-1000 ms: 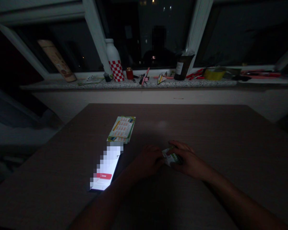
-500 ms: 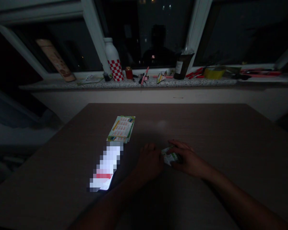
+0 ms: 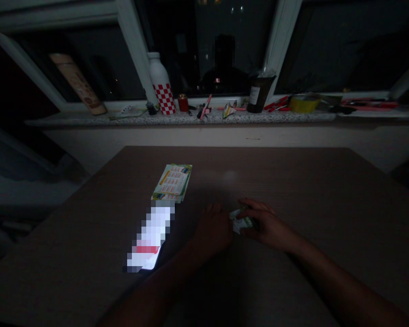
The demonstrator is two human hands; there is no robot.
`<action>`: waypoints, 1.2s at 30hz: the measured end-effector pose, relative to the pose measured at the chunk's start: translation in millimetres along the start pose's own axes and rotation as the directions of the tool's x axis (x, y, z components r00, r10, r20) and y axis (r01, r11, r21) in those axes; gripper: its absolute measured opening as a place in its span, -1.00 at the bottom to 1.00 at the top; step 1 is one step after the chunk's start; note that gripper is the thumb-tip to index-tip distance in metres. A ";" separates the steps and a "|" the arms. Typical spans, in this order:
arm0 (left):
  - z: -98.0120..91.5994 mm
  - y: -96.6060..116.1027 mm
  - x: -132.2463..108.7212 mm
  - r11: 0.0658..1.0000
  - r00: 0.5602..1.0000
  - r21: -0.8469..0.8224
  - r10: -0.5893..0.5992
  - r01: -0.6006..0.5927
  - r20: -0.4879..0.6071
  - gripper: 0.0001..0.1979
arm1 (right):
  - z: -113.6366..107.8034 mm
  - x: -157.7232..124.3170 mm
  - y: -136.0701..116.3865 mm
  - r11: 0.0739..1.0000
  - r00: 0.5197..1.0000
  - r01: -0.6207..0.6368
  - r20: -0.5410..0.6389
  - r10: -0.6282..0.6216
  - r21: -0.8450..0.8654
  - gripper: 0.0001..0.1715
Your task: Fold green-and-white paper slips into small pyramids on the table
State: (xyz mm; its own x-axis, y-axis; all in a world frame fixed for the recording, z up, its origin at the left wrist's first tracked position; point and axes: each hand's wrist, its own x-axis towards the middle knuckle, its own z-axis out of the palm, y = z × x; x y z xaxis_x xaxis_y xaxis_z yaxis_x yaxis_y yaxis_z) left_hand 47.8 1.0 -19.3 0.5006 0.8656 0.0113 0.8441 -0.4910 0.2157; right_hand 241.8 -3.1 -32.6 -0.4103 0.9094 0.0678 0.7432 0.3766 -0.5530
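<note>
A small green and white printed paper [image 3: 241,222] lies low over the table between my two hands, partly hidden by fingers. My left hand [image 3: 213,230] is closed, its curled fingers at the paper's left edge. From the other side my right hand [image 3: 267,226] holds the paper, thumb near and fingers over the far part. To the left lies a stack of similar printed papers [image 3: 173,180] with rows of red print. A lit phone [image 3: 153,236], its screen blurred out, rests just below that stack, beside my left forearm.
The brown table [image 3: 310,181] reaches to the wall under a window. Along the stone sill [image 3: 191,119] stand a checkered bottle [image 3: 164,91], a small red jar [image 3: 183,103], a dark cup [image 3: 259,95], a tilted tan tumbler [image 3: 78,84] and several pens. The room is dim.
Both hands stay almost in place around the paper, with only a slight shift of the fingers. The stack and the phone have not moved.
</note>
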 end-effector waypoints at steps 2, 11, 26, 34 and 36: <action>-0.4 0.8 1.0 1.000 1.000 0.016 0.006 -0.006 0.008 -0.72 | 0.3 0.2 1.0 1.000 1.000 0.005 -0.002 -0.005 0.001 -0.63; -2.6 3.0 2.5 0.999 1.000 0.030 0.013 -0.014 0.005 -0.69 | -0.8 -0.1 -2.0 1.000 1.000 -0.001 0.007 0.001 -0.011 -0.62; -2.8 5.6 2.9 0.997 0.998 0.048 -0.054 0.053 0.013 -0.71 | -3.6 -0.1 -4.1 0.998 0.998 0.057 0.027 -0.056 -0.030 -0.56; -5.1 5.7 0.4 0.997 0.997 0.024 -0.076 0.076 0.011 -0.72 | -6.1 1.2 -7.3 0.998 0.997 0.040 0.067 -0.036 -0.054 -0.56; -5.3 5.9 0.0 0.997 0.997 0.010 -0.073 0.073 -0.006 -0.69 | -6.0 1.6 -7.5 0.998 0.997 0.041 0.064 -0.037 -0.057 -0.56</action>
State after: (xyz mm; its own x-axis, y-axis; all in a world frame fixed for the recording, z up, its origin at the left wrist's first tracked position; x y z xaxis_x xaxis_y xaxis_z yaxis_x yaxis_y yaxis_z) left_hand 51.8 -1.3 -12.9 0.4365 0.8997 0.0010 0.8803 -0.4273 0.2062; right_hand 238.8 -3.4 -23.3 -0.4705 0.8817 0.0350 0.7546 0.4226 -0.5020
